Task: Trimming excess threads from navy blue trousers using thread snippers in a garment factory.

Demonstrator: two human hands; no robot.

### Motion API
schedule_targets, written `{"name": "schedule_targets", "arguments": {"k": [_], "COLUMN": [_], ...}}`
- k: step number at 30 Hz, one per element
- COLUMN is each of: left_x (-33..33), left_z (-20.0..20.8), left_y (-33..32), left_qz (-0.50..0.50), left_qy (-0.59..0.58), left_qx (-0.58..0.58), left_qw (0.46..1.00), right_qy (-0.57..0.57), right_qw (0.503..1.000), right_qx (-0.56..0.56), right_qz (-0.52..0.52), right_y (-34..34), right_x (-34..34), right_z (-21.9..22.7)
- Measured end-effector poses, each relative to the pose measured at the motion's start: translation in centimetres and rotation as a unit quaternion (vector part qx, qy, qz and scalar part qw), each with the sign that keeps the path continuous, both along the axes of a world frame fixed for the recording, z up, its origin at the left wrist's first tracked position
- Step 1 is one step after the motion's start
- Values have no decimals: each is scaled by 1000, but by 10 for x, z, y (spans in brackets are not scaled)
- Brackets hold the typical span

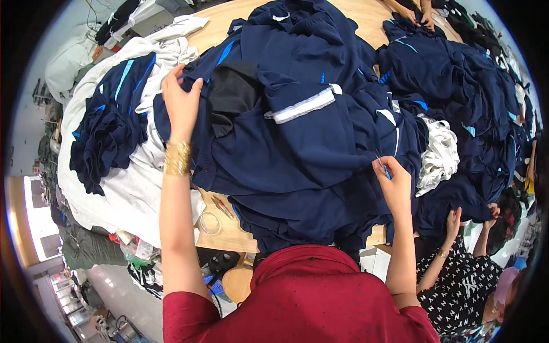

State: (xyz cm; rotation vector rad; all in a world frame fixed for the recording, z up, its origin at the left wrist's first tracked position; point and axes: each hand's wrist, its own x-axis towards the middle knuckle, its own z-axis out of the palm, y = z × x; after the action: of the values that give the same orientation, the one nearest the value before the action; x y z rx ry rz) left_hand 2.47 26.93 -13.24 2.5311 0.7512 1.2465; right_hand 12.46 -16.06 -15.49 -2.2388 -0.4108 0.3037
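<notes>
Spread across the table in front of me is a navy garment, with a white strip edged in lace along one edge and a piece of black fabric at its left part. My left hand is at the garment's left edge, thumb and fingers apart, with nothing visible between them. At the right side of the garment, my right hand is closed around small thread snips with a blue handle. Their thin tips point up toward the cloth. More navy garments are heaped beyond and beneath this one.
White cloth drapes the left side, bearing a navy pile. A clear ring and a red-handled tool lie near the table's front edge. White strips are bundled right. Two other people handle navy cloth, far right and near right.
</notes>
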Motion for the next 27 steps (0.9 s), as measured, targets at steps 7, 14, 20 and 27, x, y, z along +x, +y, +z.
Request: {"name": "schedule_targets", "arguments": {"k": [7,14,20,27], "left_x": [-20,-17,-29,-18], "left_z": [-2,-33,-33,-29], "left_y": [-117,-105,-99,-110], "left_qz": [-331,-219,-198,-186], "left_qy": [155,186,206,231], "left_qx": [10,58,23,107], "left_qw": [931,956,958,949], "right_qy": [39,10,16,20], "right_qw": [978,949,974,977], "right_qx": [153,180,111,130], "right_qz": [136,258,199,166], "right_y": [57,151,165,166], "right_x": [-13,-24,-6,-4], "right_z": [8,-9,-40,-40]}}
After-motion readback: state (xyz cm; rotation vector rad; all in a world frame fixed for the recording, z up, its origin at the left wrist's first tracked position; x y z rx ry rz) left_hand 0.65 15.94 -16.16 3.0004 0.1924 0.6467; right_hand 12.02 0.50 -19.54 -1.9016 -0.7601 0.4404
